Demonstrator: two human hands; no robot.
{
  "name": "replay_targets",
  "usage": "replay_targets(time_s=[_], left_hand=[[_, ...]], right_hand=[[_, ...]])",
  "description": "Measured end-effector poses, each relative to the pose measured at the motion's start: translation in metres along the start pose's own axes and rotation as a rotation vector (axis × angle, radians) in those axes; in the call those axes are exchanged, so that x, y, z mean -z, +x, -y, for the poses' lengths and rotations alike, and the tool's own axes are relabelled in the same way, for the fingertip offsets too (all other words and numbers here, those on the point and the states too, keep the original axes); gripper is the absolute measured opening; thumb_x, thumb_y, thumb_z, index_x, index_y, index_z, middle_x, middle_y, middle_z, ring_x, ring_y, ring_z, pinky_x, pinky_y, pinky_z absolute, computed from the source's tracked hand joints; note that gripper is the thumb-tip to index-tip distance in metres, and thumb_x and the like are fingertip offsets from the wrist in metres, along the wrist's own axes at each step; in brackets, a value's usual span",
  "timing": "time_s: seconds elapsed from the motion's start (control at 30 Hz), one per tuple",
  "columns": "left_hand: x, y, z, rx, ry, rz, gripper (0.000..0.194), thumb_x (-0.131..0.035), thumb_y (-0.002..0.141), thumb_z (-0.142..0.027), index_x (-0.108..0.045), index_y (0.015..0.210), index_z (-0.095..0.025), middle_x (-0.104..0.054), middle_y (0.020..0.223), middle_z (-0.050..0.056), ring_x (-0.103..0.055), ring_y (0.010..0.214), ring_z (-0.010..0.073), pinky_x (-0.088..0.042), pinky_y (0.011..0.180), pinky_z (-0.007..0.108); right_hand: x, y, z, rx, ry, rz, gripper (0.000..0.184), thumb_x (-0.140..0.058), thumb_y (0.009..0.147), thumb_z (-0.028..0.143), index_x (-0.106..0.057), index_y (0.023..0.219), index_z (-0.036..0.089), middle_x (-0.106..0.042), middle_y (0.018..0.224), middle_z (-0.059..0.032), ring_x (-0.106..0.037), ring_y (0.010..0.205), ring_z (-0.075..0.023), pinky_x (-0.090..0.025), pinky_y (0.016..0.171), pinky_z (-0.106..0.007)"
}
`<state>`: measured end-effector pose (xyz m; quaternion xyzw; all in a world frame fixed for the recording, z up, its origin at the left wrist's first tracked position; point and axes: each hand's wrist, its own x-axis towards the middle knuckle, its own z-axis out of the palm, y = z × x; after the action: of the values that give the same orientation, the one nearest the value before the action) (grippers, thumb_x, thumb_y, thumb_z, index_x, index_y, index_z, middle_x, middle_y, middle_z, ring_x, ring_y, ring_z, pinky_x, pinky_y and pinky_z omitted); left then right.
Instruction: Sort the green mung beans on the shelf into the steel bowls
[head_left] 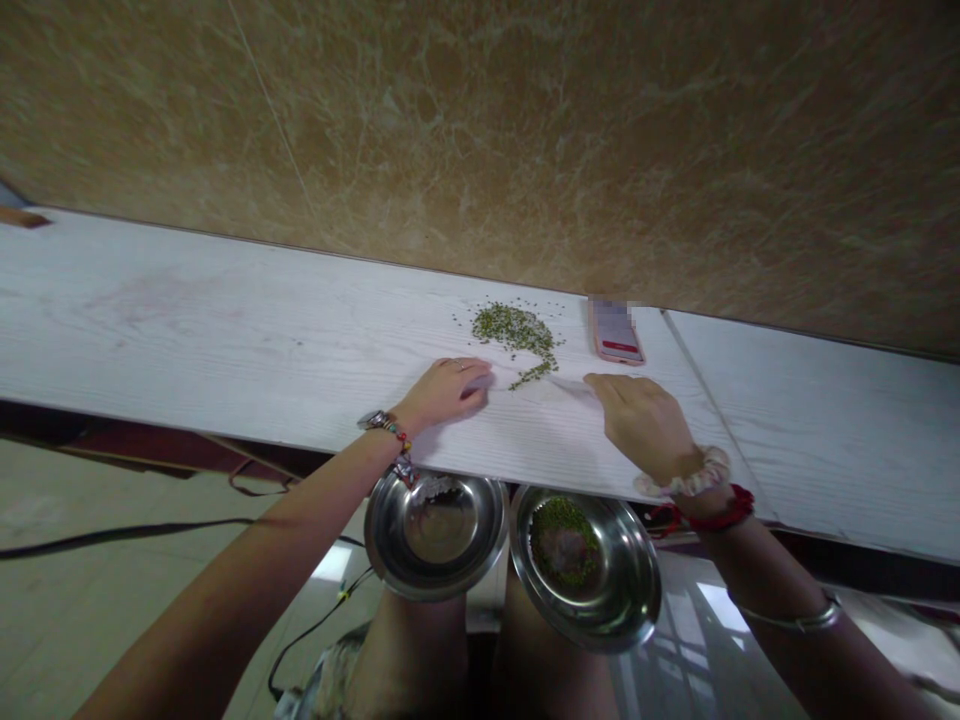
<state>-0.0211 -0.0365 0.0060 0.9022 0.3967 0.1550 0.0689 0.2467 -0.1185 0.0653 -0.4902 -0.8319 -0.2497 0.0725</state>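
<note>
A pile of small green beans (510,328), with some pale grains among them, lies on the white wood-grain board (247,320). A curved trail of beans runs down from its right side toward me. Just left of that trail my left hand (448,390) rests on the board, fingers stretched out and thumb apart, holding nothing I can see. My right hand (646,418) is closed to the right of the pile. From its fingertips a thin pale strip (571,383) points toward the beans; blur hides what it is.
Below the board's near edge, a steel bowl (480,560) with whitish grains sits at left, above my legs. Beside it another steel bowl (626,560) contains green beans. A phone (616,332) lies right of the pile. A brown marbled wall (480,150) rises behind.
</note>
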Motion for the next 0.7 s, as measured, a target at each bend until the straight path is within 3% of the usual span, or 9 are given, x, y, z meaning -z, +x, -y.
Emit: replay_targets(time_s=[0.17,0.23,0.33,0.5,0.7], left_hand=[[-0.001,0.000,0.001,-0.016,0.015,-0.018,0.034,-0.049,0.086,-0.027,-0.060,0.118,-0.020,-0.060,0.132,0.006,-0.056,0.120,0.0205,-0.043,0.102,0.040],[-0.001,0.000,0.001,-0.019,0.018,-0.013,0.034,-0.049,0.086,-0.027,-0.060,0.118,-0.020,-0.060,0.132,0.006,-0.056,0.121,0.0208,-0.043,0.102,0.040],[-0.001,0.000,0.002,-0.023,0.017,-0.017,0.035,-0.050,0.086,-0.027,-0.060,0.118,-0.020,-0.061,0.132,0.006,-0.056,0.120,0.0212,-0.043,0.102,0.041],[0.000,0.000,0.000,0.000,-0.001,-0.005,0.036,-0.050,0.086,-0.028,-0.060,0.120,-0.020,-0.060,0.133,0.006,-0.056,0.121,0.0212,-0.042,0.103,0.040],[0.003,0.000,-0.003,0.029,-0.007,0.022,0.037,-0.049,0.087,-0.026,-0.059,0.121,-0.018,-0.059,0.134,0.007,-0.054,0.123,0.0220,-0.040,0.105,0.042]], right_hand=[[-0.008,0.002,-0.001,-0.020,0.039,0.026,0.029,-0.044,0.087,0.007,-0.064,0.106,0.015,-0.070,0.094,-0.0100,-0.061,0.082,-0.0192,-0.046,0.072,-0.032],[-0.014,0.002,0.000,-0.034,0.066,0.024,0.024,-0.050,0.091,0.020,-0.060,0.113,0.017,-0.066,0.107,-0.0092,-0.061,0.093,-0.0194,-0.051,0.079,-0.035],[-0.018,0.001,0.000,-0.031,0.082,0.025,0.035,-0.054,0.091,0.036,-0.055,0.121,0.018,-0.059,0.121,-0.0084,-0.059,0.104,-0.0203,-0.052,0.086,-0.042],[-0.005,-0.010,-0.003,0.021,0.103,0.005,0.034,-0.044,0.084,0.005,-0.065,0.109,0.012,-0.071,0.099,-0.0114,-0.063,0.092,-0.0205,-0.049,0.078,-0.034],[0.004,-0.012,-0.008,0.055,0.078,-0.039,0.038,-0.038,0.081,0.002,-0.066,0.106,0.012,-0.073,0.095,-0.0105,-0.063,0.083,-0.0192,-0.044,0.075,-0.031]])
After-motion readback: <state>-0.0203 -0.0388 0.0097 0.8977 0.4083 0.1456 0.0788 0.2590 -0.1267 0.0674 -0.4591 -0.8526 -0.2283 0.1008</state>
